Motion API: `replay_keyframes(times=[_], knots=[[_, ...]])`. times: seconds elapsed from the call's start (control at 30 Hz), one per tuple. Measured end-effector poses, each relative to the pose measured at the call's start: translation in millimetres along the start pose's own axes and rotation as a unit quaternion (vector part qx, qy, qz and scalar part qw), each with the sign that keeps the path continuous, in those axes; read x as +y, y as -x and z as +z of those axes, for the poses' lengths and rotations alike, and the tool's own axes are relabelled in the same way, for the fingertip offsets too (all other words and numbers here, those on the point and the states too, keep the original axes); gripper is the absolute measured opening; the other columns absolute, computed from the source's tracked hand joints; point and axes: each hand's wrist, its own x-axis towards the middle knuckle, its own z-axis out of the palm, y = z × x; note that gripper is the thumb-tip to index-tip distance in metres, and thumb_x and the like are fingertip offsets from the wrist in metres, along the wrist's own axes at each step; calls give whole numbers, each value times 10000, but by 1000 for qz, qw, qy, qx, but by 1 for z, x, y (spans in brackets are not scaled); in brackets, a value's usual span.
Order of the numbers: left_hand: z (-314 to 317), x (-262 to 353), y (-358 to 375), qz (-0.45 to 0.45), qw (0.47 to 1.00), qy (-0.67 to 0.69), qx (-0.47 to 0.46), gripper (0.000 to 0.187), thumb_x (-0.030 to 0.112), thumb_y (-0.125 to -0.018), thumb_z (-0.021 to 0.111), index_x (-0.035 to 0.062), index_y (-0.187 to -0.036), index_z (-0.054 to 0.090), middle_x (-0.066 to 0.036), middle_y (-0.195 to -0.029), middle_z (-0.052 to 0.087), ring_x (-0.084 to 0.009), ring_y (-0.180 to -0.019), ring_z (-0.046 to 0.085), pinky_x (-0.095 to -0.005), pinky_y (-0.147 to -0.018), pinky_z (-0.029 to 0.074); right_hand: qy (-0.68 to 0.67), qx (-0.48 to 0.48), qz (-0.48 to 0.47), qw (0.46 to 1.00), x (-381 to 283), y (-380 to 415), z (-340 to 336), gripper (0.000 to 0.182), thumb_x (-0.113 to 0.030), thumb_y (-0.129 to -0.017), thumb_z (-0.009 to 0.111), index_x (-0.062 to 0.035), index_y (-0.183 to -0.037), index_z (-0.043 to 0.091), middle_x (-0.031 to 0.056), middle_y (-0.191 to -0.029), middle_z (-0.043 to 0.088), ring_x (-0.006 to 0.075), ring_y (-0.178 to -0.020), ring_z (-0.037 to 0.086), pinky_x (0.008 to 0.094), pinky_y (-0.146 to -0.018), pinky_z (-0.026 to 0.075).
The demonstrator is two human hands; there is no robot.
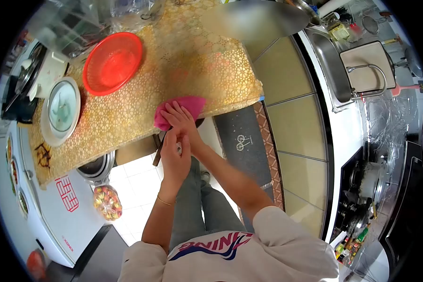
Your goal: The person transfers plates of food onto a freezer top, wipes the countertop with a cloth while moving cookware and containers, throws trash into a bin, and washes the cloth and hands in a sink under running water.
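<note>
Flat on a pink cloth (pixel 195 107) lies my right hand (pixel 181 117), its fingers stretched out and slightly spread. The cloth rests at the near edge of a table with a gold patterned cover (pixel 211 77), partly hanging over it. Just in front of that edge, my left hand (pixel 175 152) is curled close to my right wrist. A small pale patch shows between its thumb and fingers; I cannot make out what it is. A brown bar (pixel 158 154) shows below the edge beside my left hand.
A red plastic basket (pixel 113 63) and a glass-like bowl on a white plate (pixel 51 136) stand on the table's left. Clear plastic bags (pixel 80 28) lie behind. At right are a sink (pixel 326 56) and stove (pixel 352 188). A colourful bag (pixel 107 202) sits on the floor.
</note>
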Motion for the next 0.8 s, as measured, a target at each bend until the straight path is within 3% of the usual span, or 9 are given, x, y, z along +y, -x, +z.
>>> replay_keyframes(times=[0.07, 0.13, 0.17, 0.3, 0.37, 0.5, 0.53, 0.63, 0.8], knots=[[-7, 7, 8, -1, 1000, 11, 15, 198, 8, -874, 505, -4, -1069, 536, -131, -932, 581, -210, -763, 573, -304, -712, 466, 60, 9, -82, 995, -4, -3, 1, 364, -140, -794, 489, -42, -1132, 580, 158, -1177, 575, 334, -1184, 480, 432, -989, 363], [-15, 7, 6, 29, 999, 5, 25, 201, 9, -875, 508, -6, -1073, 537, -128, -926, 580, -208, -757, 569, -298, -708, 467, -71, -94, 25, 993, 20, -15, -33, 344, -103, -774, 497, -35, -1100, 584, 155, -1094, 602, 325, -1066, 550, 405, -918, 418], [-20, 6, 6, 30, 999, 3, 27, 201, 9, -875, 508, -6, -1073, 537, -128, -926, 580, -208, -757, 569, -298, -708, 467, -146, -31, 87, 985, 27, -14, -53, 322, -63, -770, 493, -35, -1075, 592, 154, -1064, 606, 330, -1019, 563, 410, -892, 429], [-39, -5, 15, 7, 999, -23, 28, 199, 17, -879, 512, -5, -1075, 541, -122, -920, 583, -199, -757, 565, -294, -704, 468, 182, 125, 70, 973, 115, 7, -113, 351, 39, -815, 450, -26, -1140, 565, 196, -1200, 552, 366, -1160, 486, 431, -976, 377], [-53, -9, 24, 4, 999, -37, 34, 198, 20, -880, 512, -5, -1075, 542, -119, -918, 584, -196, -756, 564, -293, -702, 468, 195, 146, 114, 963, 123, 4, -116, 401, 48, -798, 467, -21, -1186, 536, 218, -1270, 498, 373, -1228, 426, 434, -1020, 334], [-85, -26, 41, -50, 997, -33, 43, 180, 9, -884, 513, 3, -1060, 546, -92, -934, 604, -161, -817, 586, -269, -735, 479, 180, 294, 179, 921, 90, 2, -42, 399, 43, -788, 469, -7, -1179, 528, 223, -1217, 524, 390, -1205, 430, 448, -1045, 287], [-91, -32, 46, -55, 998, -21, 31, 181, 12, -885, 513, 5, -1063, 547, -93, -937, 604, -158, -827, 586, -270, -738, 480, 184, 305, 135, 925, 75, 5, -19, 392, 39, -777, 466, -9, -1160, 535, 197, -1188, 540, 367, -1199, 436, 467, -1064, 242], [-108, -40, 53, -65, 998, -5, 15, 182, 17, -889, 512, 7, -1068, 547, -99, -941, 601, -163, -841, 589, -274, -745, 481, 90, 332, 145, 928, 33, 5, 40, 387, 29, -783, 430, -34, -1153, 524, 147, -1206, 522, 334, -1247, 387, 514, -1097, 115], [-140, -57, 70, -44, 999, -13, 0, 161, 9, -883, 519, 6, -1041, 550, -105, -948, 598, -184, -825, 599, -286, -738, 487, 31, 348, 169, 922, -32, -8, 100, 381, 21, -795, 408, -38, -1155, 517, 136, -1219, 511, 327, -1262, 372, 526, -1104, 53]])
